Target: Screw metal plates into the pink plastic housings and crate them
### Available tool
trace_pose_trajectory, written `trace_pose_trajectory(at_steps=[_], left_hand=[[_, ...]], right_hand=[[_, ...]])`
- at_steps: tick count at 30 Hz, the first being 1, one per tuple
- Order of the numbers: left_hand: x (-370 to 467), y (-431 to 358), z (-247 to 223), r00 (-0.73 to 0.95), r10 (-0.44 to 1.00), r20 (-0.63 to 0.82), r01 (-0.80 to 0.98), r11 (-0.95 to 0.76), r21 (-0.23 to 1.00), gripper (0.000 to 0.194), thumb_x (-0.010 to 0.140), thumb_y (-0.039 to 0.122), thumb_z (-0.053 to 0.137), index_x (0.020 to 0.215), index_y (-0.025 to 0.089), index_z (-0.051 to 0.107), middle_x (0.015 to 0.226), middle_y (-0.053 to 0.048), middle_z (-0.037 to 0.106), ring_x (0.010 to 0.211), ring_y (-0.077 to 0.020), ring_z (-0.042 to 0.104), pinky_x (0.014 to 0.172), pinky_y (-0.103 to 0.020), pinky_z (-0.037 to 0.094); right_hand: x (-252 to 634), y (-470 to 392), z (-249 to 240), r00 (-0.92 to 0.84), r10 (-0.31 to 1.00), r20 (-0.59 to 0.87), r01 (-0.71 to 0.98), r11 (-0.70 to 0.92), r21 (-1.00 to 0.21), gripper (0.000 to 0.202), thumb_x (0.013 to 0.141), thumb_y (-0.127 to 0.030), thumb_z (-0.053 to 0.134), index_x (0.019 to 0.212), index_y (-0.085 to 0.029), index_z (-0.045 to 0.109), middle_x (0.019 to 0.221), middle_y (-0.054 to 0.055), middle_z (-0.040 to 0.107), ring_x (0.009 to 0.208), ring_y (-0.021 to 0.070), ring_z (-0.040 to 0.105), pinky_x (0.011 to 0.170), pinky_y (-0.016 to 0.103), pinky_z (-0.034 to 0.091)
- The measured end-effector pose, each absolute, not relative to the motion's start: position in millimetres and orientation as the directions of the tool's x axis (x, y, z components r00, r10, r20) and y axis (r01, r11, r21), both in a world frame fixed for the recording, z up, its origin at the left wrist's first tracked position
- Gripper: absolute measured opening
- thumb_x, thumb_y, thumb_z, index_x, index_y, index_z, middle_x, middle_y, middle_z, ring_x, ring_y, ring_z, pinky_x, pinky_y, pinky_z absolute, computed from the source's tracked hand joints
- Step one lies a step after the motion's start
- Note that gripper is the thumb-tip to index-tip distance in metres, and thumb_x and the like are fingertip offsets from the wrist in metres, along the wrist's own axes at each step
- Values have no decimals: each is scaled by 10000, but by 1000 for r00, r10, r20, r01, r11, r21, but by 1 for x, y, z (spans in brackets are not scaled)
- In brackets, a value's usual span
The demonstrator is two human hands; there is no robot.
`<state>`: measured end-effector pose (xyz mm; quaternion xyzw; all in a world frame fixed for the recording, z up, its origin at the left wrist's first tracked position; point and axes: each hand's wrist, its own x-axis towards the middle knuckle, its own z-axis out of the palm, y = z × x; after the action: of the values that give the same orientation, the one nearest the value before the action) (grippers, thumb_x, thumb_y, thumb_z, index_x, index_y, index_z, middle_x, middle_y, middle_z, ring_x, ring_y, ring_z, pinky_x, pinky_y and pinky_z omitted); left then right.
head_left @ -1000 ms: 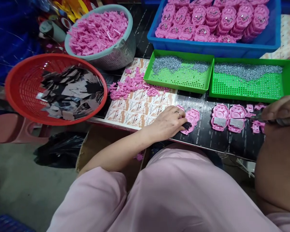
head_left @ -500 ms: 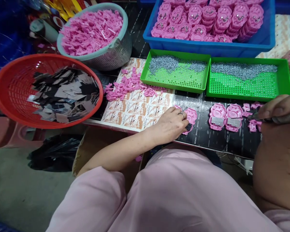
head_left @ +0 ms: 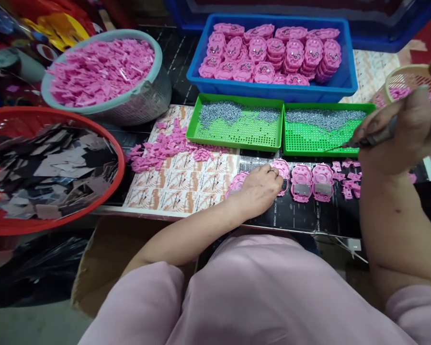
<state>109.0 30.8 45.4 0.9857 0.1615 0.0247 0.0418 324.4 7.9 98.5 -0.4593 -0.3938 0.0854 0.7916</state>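
Note:
My left hand (head_left: 262, 190) lies over a pink casing (head_left: 280, 168) on the black table, its fingers bent and pressed on or around the part. Another pink casing (head_left: 237, 183) shows just left of that hand. To the right, two pink casings (head_left: 301, 183) (head_left: 322, 182) lie side by side, each with a grey plate in its lower half. Small pink parts (head_left: 348, 184) are next to them. My right hand (head_left: 395, 129) is wrapped round a grey screwdriver-like tool (head_left: 371, 139), raised above the right green tray (head_left: 323, 141), its thin tip pointing left.
Left green tray (head_left: 237, 136) and its neighbour hold small screws. Behind stands a blue bin (head_left: 273, 91) of stacked casings. At left are a red basket (head_left: 120, 167) of dark and grey plates and a grey-green basket (head_left: 161, 72) of pink parts. Loose pink pieces (head_left: 161, 148) lie between.
My right hand with the tool has risen from beside the casings to over the right green tray. My left hand has shifted onto the casing nearer the pair. The view has moved too.

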Motion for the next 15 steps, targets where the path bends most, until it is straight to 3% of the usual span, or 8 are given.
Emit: trace_pose_trajectory(at_steps=[2,3,8,12,15], left_hand=[[110,30,47,936,351,28,345,-931,118,174,935,226,530,939,107,656,944,-106,662,931,-244,573,791,-349,451],[109,30,47,934,355,35,348,-929,129,179,938,231,527,954,107,655,948,-105,662,926,-240,572,791,-348,453],[104,29,45,938,338,75,324,-933,155,202,947,219,510,1012,92,653,956,-108,659,892,-227,567,797,-346,469],[103,30,44,940,330,87,311,-934,178,194,937,201,526,1014,83,660,974,-108,665,906,-216,573,807,-330,484],[103,30,44,941,317,116,295,-939,175,174,929,193,543,997,89,664,986,-104,667,899,-201,576,816,-319,490]], right_hand=[[328,31,92,661,326,676,383,628,-677,312,785,-411,628,985,-241,458,464,-125,391,298,87,373,328,255,329],[329,41,88,640,312,703,422,621,-660,343,786,-462,636,985,-247,458,457,-126,384,290,88,361,314,267,322],[330,62,76,588,518,621,408,472,-781,409,772,-624,627,991,-342,428,430,-125,363,344,107,418,348,308,363],[331,68,72,578,515,633,407,489,-771,444,757,-632,647,985,-308,445,512,-115,444,329,70,414,330,290,372],[337,77,64,565,452,690,431,551,-714,535,732,-679,637,980,-247,441,497,-135,404,280,56,378,284,253,318]])
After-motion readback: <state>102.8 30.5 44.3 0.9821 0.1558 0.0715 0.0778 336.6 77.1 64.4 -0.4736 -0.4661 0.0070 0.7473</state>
